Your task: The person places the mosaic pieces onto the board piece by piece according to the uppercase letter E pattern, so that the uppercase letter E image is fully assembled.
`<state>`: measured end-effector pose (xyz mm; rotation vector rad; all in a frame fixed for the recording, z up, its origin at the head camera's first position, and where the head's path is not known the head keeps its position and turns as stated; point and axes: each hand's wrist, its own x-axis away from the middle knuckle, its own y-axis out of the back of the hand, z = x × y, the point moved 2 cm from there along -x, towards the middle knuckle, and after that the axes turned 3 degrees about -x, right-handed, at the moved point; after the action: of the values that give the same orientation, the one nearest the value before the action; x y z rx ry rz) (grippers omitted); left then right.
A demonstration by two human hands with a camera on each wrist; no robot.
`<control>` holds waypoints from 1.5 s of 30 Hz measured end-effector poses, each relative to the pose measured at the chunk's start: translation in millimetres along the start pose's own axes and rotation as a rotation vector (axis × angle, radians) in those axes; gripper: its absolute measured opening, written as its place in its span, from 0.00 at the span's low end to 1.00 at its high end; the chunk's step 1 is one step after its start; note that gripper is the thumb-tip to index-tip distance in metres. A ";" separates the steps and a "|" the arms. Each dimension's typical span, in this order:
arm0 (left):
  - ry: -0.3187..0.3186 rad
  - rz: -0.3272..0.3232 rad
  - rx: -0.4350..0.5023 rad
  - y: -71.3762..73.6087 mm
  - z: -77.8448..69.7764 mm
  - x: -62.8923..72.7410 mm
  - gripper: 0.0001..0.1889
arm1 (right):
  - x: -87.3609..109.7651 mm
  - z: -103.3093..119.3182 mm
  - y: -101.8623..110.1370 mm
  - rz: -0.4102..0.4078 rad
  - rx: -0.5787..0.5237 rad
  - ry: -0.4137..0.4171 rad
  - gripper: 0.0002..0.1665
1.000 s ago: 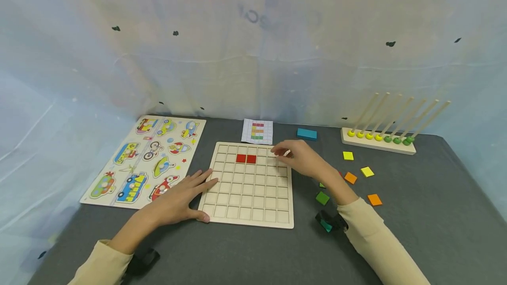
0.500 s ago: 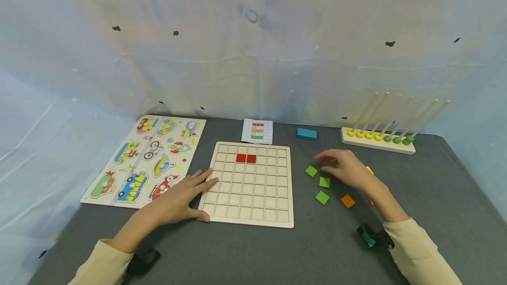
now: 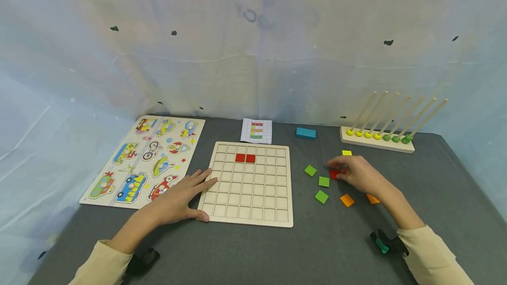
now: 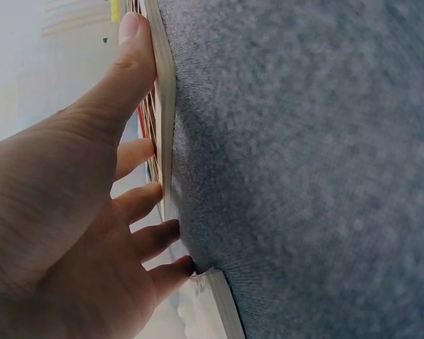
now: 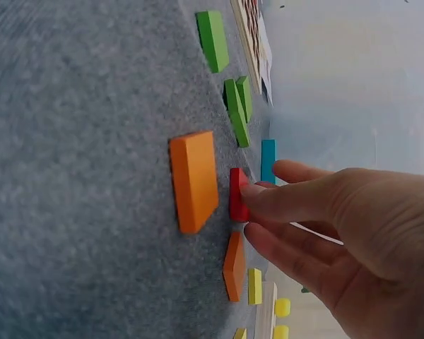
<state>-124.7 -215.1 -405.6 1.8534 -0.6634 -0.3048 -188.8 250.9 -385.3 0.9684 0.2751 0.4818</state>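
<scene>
My left hand (image 3: 180, 197) rests at the left edge of the cream grid board (image 3: 253, 222), fingers spread over the rim and thumb at its lower left corner. Two red square tiles (image 3: 245, 158) sit side by side in the board's upper rows. To the right of the board, my right hand (image 3: 358, 174) is low over the table at a loose red tile (image 5: 236, 194). In the right wrist view its thumb tip overlaps that tile, while the other fingers spread around it, partly hiding it.
Green tiles (image 3: 321, 196), orange tiles (image 3: 347, 200) and a yellow tile (image 3: 347, 153) lie around the right hand. Behind stand a blue block (image 3: 306, 133), a pattern card (image 3: 267, 137) and a peg stand with beads (image 3: 378, 143). A vehicle puzzle board (image 3: 152, 170) lies left.
My right hand has moved right from the board's upper right corner to the loose red tile, uncovering the green tiles. The left hand stays at the board's edge.
</scene>
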 end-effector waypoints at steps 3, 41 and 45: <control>0.003 0.001 0.000 -0.3 -0.1 -0.1 0.53 | -0.7 0.7 -0.9 0.014 0.013 0.002 0.21; 0.001 0.007 0.001 -0.4 -1.0 -1.8 0.53 | -37.6 28.7 5.5 0.034 -0.002 0.076 0.21; 0.004 0.006 0.001 0.6 -1.2 -0.9 0.53 | -47.6 35.3 1.7 0.025 -0.020 0.098 0.21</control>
<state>-125.0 -213.8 -404.7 1.8522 -0.6663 -0.2962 -215.0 202.2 -364.1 0.9313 0.3460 0.5544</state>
